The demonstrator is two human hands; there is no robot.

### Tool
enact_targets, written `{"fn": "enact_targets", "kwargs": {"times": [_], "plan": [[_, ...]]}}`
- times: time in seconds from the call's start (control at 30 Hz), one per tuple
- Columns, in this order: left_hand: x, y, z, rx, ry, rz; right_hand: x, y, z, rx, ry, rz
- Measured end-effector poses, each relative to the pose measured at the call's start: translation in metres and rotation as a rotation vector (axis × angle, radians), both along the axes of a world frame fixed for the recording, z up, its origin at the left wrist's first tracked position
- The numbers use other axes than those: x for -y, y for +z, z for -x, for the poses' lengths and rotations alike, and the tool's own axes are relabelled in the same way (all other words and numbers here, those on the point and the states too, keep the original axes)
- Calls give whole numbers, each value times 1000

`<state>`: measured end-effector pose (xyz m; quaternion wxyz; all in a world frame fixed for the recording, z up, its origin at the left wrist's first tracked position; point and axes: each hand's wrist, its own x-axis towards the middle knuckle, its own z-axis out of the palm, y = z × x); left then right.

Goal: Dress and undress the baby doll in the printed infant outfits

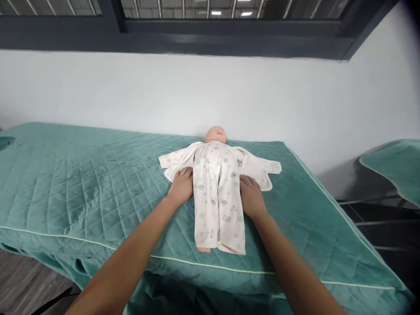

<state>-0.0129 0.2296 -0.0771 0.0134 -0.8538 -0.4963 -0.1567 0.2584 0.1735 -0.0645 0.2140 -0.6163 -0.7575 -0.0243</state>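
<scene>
A baby doll (216, 133) lies on its back on the bed, its head toward the wall. White printed baby pants (216, 192) cover its front from the chest down to the feet. A white baby top (262, 166) is spread on both sides beneath it, sleeves out. My left hand (182, 188) is closed at the left edge of the pants, over the top's lower corner. On the opposite edge, my right hand (252, 197) is closed too, with its fingers curled beside the pants. Both thumbs are mostly hidden. A bare foot (204, 250) shows below the left leg opening.
The bed has a green quilted cover (98, 183) with pale piping along its front edge. A white wall (147, 92) rises behind, below a dark-framed window (229, 35) with bars. Another green covered surface (397, 166) stands at the right.
</scene>
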Motion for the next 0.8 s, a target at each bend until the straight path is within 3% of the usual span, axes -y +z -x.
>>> {"fn": "enact_targets", "kwargs": {"times": [0.13, 0.23, 0.37, 0.5, 0.8], "plan": [[35, -3, 8, -35, -158, -15, 3, 6, 4, 113, 13, -52], [48, -4, 10, -36, -246, 21, 6, 7, 5, 138, 34, -29], [45, -1, 4, 49, -319, 20, 3, 4, 4, 138, 106, 26], [38, 0, -9, 195, -307, 8, -1, 0, 2, 71, 195, 15], [29, 8, -27, 291, -227, 97, 0, 0, 5, -159, 169, 30]]}}
